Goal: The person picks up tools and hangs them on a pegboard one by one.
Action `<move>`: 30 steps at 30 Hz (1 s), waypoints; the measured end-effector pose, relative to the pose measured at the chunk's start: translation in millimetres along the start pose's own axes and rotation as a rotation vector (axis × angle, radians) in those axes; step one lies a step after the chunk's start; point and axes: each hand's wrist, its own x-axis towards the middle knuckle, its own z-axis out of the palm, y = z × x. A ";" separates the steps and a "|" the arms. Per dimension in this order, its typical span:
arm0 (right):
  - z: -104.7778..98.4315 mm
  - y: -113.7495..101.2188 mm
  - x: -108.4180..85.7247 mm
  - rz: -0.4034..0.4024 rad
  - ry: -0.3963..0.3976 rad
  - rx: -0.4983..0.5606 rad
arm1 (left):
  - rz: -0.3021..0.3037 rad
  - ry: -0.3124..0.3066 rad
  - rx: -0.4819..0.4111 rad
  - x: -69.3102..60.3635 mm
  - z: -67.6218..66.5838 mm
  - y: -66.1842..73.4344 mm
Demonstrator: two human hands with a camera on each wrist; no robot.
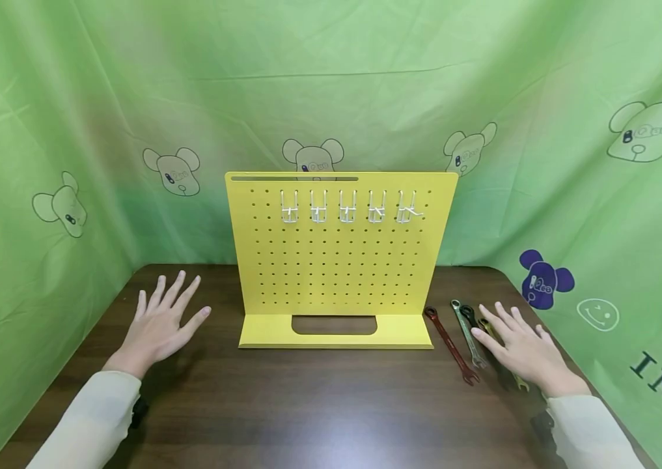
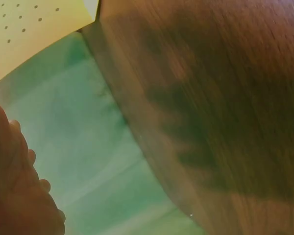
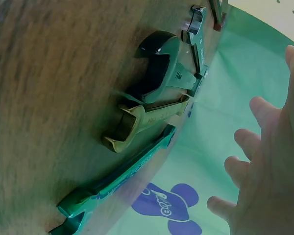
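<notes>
My left hand is held over the left of the table with its fingers spread, holding nothing; its shadow falls on the wood in the left wrist view. On the other side, my right hand hovers with straight fingers above several ratchet wrenches. A red wrench lies nearest the board, then a silver wrench. Partly under the hand are a black wrench and a gold wrench. A green wrench shows only in the right wrist view; the hand hides it from the head camera.
A yellow pegboard stands upright on its base at the back middle of the brown table. Several white wire hooks hang in a row near its top. A green printed curtain encloses the table behind and at the sides.
</notes>
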 end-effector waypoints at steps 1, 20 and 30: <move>0.1 0.2 0.0 0.001 0.000 0.001 | -0.005 -0.005 -0.010 0.0 -0.1 0.0; 2.9 1.9 -0.5 0.031 -0.022 0.072 | -0.060 -0.021 -0.241 7.3 8.7 -0.1; 4.4 0.4 3.2 0.033 -0.048 0.149 | -0.104 -0.048 -0.470 19.3 1.5 4.9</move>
